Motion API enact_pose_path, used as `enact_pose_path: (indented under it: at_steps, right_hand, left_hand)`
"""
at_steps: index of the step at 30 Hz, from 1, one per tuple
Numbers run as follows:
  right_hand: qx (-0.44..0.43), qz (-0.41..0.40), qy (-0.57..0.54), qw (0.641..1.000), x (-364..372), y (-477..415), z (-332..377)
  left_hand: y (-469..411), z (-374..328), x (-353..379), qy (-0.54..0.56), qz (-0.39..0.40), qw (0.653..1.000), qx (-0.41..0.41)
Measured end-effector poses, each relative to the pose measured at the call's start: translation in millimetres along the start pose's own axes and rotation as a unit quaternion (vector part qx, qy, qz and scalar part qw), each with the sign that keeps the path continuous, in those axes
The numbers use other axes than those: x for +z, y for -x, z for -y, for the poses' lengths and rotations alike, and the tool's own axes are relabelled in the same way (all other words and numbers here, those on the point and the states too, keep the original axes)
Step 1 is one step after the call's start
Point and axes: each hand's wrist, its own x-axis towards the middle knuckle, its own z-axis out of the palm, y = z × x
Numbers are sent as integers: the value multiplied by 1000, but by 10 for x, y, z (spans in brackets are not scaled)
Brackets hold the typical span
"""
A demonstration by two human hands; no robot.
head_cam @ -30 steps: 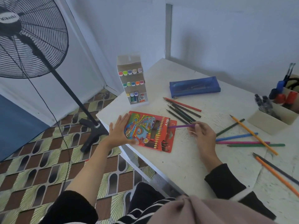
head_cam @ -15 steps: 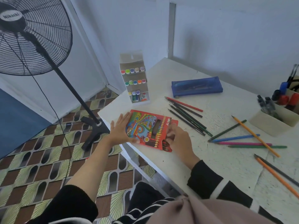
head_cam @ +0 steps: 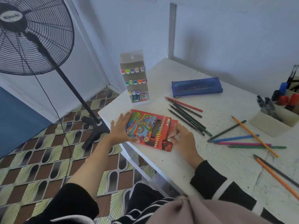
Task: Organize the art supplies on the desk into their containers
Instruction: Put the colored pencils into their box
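Your hands on the cardboard pencil box

Your left hand [head_cam: 120,129] lies flat, fingers spread, on the glossy red coloured-pencil box [head_cam: 150,130] at the bench [head_cam: 226,159] corner; your right hand [head_cam: 183,138] pinches its open end. Slim loose pencils [head_cam: 186,117] lie at 2 o'clock.

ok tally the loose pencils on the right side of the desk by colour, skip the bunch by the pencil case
green pencils: 2
orange pencils: 2
blue pencil: 1
pink pencil: 1
dark grey pencil: 1
total: 7
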Motion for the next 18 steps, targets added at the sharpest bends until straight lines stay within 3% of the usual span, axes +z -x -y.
enact_pose_path:
  at_steps: [6, 10, 12, 15, 18]
  right_hand:
    - [16, 30, -18, 999, 46, -11, 32]
    - [-18, 90, -28, 995, -62, -97, -30]
    - [-28, 61, -8, 998, -144, -189, -63]
    - [-41, -34, 79, 995, -284, -382, -45]
    - [8, -18, 205, 978, -380, -591, -16]
  left_hand:
    - [-10, 25, 12, -1, -1, 1000, 4]
    - [-11, 23, 16, -2, -1, 1000, 3]
    - [-11, 25, 15, -2, 1, 1000, 2]
    - [-12, 29, 18, -2, 1, 1000, 2]
    - [-19, 29, 17, -5, 0, 1000, 1]
